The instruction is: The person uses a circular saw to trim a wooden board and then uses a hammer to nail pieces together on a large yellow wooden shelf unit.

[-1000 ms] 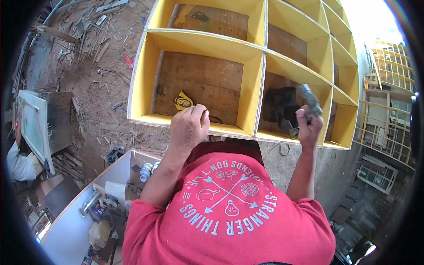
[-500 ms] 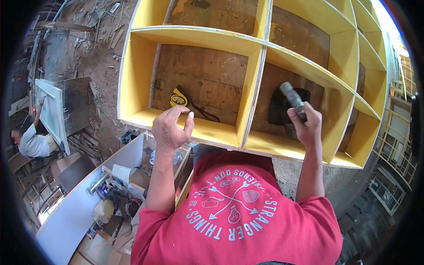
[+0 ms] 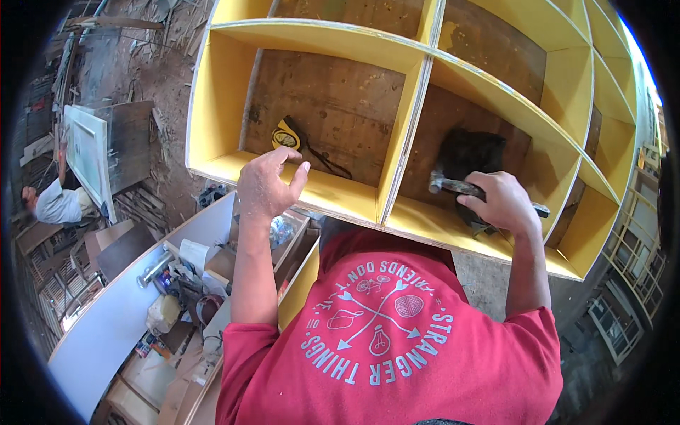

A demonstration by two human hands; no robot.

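Note:
My right hand (image 3: 499, 202) is closed round the handle of a hammer (image 3: 453, 185), held over the front of a compartment in a yellow-sided shelf unit (image 3: 340, 198). The hammer's worn metal head points left and its handle end sticks out to the right of my fist. Below it a black cloth or bag (image 3: 471, 150) lies in that compartment. At the front edge of the compartment to the left rests my left hand (image 3: 268, 184), thumb and forefinger apart; some of its fingers are hidden. Just beyond it lies a yellow and black tape measure (image 3: 287, 134) with a dark strap.
On the left below the shelf unit stands a long open box (image 3: 106, 347) with a pale side, filled with tools, scraps and bags. Farther left a co-worker (image 3: 60, 202) handles a white-framed panel (image 3: 88, 152). Wood scraps litter the ground; white frames (image 3: 613, 315) stand at right.
The hammer has swung down from a raised, upright tilt to lie nearly level, its head now to the left. My left hand stays at the edge. The whole view has shifted slightly.

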